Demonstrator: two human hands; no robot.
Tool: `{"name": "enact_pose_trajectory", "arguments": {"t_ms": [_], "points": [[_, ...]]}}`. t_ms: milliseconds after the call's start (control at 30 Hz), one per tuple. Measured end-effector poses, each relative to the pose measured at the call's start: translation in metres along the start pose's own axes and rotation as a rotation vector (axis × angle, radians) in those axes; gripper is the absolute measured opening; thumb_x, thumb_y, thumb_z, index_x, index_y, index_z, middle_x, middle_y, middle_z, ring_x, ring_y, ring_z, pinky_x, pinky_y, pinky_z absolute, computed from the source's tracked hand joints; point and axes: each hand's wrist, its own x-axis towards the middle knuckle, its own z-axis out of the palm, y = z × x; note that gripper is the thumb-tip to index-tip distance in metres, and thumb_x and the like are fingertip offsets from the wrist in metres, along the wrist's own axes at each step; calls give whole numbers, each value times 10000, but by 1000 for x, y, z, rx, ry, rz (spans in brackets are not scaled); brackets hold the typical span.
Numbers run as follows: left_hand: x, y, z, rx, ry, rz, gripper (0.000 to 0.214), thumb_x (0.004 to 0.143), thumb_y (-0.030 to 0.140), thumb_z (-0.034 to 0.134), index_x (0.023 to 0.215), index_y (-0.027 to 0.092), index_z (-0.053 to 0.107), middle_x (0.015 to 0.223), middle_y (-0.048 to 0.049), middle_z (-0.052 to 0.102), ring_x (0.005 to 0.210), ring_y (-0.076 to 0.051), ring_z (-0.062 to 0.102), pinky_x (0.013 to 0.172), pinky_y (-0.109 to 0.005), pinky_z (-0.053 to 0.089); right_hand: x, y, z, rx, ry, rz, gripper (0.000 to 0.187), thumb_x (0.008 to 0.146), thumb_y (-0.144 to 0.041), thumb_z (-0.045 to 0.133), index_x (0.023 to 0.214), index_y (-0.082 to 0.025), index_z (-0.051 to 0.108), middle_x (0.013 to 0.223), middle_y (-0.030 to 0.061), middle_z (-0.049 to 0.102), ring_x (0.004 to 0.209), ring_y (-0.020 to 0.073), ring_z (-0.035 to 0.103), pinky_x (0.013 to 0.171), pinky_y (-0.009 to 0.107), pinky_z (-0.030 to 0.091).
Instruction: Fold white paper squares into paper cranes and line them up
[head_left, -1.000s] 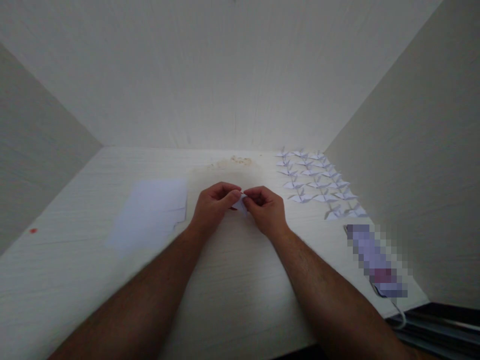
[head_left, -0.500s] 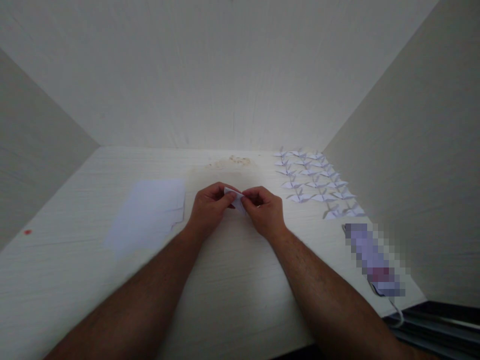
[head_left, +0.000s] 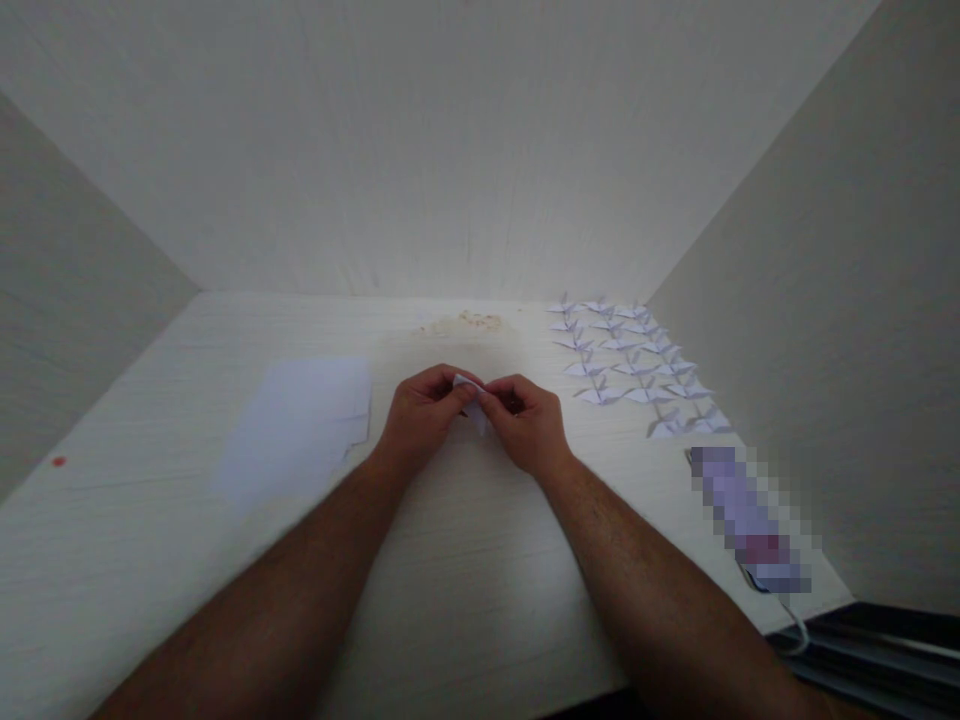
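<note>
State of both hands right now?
Left hand: closed, pinching the folded paper.
Right hand: closed, pinching the same paper.

Two bare forearms (head_left: 292, 590) taper to narrower wrists (head_left: 551, 465) and bare hands (head_left: 421, 412).

The counter (head_left: 465, 580) is pale, with thin streaks. Three grey walls (head_left: 420, 150) stand around it, at back and both sides. The light is dim.
</note>
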Motion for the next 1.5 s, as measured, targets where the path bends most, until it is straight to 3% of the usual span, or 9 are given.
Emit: {"name": "enact_pose_trajectory", "arguments": {"t_ms": [467,1033,1233,1500], "points": [[3,-8,-1,-113,51,-10,141,728,309,753,762,177,718,772,-33,725,680,-128,628,667,-259,500,-2,-1,-1,-72,2,-27,129,802,-329,650,749,-213,672,632,-12,667,563,119,593,540,240,450],[1,-3,1,-301,63,-63,126,700,270,749,761,166,713,779,-22,718,698,-127,639,696,-263,525,-1,0,0,-65,13,27,150,778,-340,650,744,-196,672,616,-14,656,546,107,568,526,227,430],[0,0,3,-73,189,-30,113,709,261,735,750,157,715,721,-17,713,661,-137,646,674,-274,544,0,-2,-2,-62,34,30,122,746,-297,646,682,-193,637,563,-33,607,501,93,515,488,218,384],[-1,4,4,53,164,-39,81,706,215,704,756,152,710,724,-20,723,660,-132,655,654,-245,548,2,-4,-7,-30,25,16,103,720,-253,614,640,-193,591,520,-58,526,488,84,456,471,214,330]]}}
